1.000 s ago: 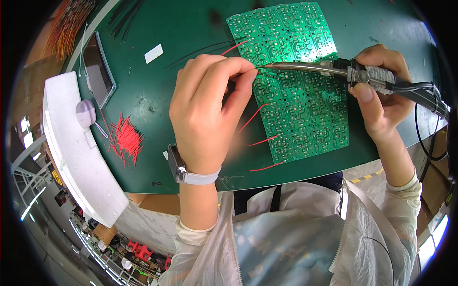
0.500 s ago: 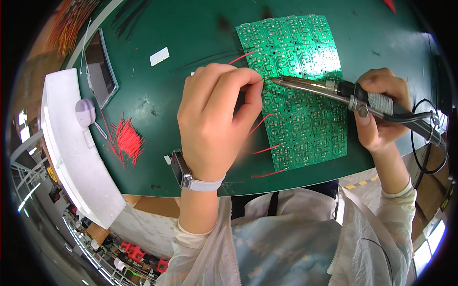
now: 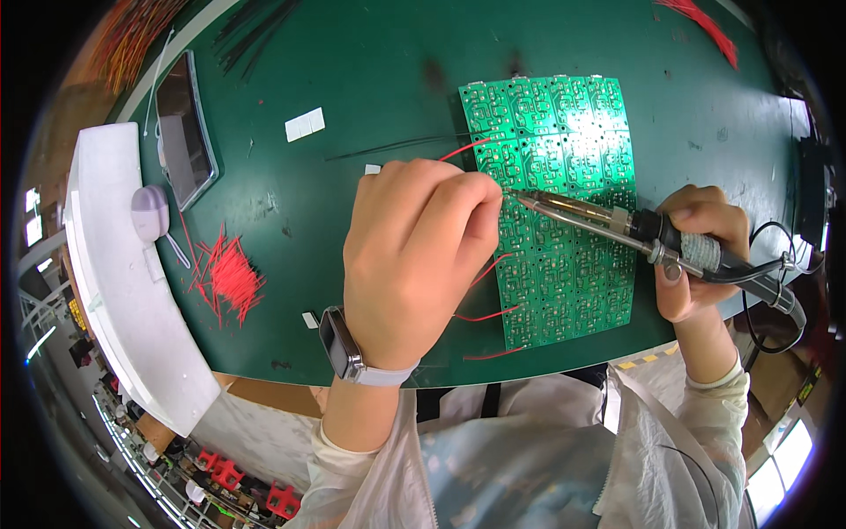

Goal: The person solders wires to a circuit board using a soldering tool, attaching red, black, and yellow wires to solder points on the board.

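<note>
A green circuit board panel (image 3: 564, 273) with rows of repeated small circuits lies on the green tabletop. My left hand (image 3: 414, 256) is closed in a pinch at the panel's left edge; what its fingertips hold is hidden. My right hand (image 3: 705, 234) grips a soldering iron (image 3: 589, 210) with a thin metal tube along its side. Its tip meets the panel right beside my left fingertips. Several short red wires (image 3: 489, 317) stick out from the panel's left edge, above and below my left hand. Thin black wires (image 3: 397, 144) extend left from the panel's upper part.
Left of my hand lies a pile of short red wires (image 3: 233, 278). Beyond it are a phone (image 3: 183, 132), a lilac case (image 3: 152, 212) and a white foam block (image 3: 115, 264). Black wires (image 3: 256, 35) and red wires (image 3: 705, 31) lie farther back. The iron's black cable (image 3: 771, 291) loops at right.
The view has shifted, so the panel and both hands sit lower in the picture. The left pinch and the iron's tip stay together at the panel's left edge.
</note>
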A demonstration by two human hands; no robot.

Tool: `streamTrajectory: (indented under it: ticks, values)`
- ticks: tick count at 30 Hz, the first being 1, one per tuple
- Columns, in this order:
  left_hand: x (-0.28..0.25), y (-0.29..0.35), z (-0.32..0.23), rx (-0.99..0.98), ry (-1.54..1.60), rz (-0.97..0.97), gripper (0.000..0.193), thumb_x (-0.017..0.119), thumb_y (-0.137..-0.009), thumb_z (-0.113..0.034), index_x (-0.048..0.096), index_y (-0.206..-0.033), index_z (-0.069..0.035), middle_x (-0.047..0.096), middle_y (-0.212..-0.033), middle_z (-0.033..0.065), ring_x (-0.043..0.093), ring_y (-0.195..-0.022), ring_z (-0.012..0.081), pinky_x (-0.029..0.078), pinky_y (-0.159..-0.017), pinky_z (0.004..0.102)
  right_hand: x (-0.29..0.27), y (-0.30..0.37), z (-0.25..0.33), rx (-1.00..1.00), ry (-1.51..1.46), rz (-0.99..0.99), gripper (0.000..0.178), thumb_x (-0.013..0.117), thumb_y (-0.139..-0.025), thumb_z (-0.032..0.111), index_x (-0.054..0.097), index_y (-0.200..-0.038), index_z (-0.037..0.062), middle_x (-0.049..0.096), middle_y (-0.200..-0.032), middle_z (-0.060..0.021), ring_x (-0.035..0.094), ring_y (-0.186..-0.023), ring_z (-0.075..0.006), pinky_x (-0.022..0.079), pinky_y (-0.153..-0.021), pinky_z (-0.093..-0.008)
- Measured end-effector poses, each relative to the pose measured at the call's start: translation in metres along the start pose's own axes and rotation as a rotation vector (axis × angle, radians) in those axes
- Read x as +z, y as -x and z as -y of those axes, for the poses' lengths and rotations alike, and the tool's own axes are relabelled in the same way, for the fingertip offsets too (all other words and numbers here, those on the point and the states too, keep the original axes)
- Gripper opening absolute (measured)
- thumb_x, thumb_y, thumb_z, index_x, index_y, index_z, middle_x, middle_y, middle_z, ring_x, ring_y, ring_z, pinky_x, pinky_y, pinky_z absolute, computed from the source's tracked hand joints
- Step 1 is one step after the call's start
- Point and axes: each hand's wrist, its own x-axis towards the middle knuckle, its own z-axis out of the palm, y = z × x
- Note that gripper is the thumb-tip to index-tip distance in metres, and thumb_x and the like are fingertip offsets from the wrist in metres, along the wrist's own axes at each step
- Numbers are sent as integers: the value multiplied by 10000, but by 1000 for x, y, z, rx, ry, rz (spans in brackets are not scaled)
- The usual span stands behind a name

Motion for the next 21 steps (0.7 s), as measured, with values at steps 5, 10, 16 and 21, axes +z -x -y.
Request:
streamTrajectory:
  ticks: [5,10,16,21]
  values:
    - [-1,-1,-1,4,-15,8,187,698,-637,70,620,-763,-44,594,-745,36,548,-650,153,446,-480,231,0,-1,1,19,-8,20,376,697,-699,183,491,-935,-26,537,-787,-136,534,-642,-164,444,-587,-248]
    - [-1,-2,2,42,-9,19,210,698,-611,76,613,-756,-50,582,-730,32,539,-634,172,417,-511,268,0,-1,1,20,-30,18,381,695,-712,197,480,-941,-19,531,-781,-131,530,-606,-153,438,-558,-243]
    - [-2,-2,3,59,-13,28,217,694,-606,81,606,-757,-48,575,-723,36,537,-620,190,396,-555,300,0,-1,2,41,-18,44,372,694,-715,189,474,-943,-5,529,-789,-125,535,-586,-143,436,-544,-237]
    - [-2,-2,2,60,-24,31,223,697,-602,81,606,-759,-48,573,-719,37,536,-615,193,393,-556,306,0,-3,3,7,5,45,363,690,-706,179,471,-940,6,530,-782,-115,533,-572,-138,431,-531,-238]
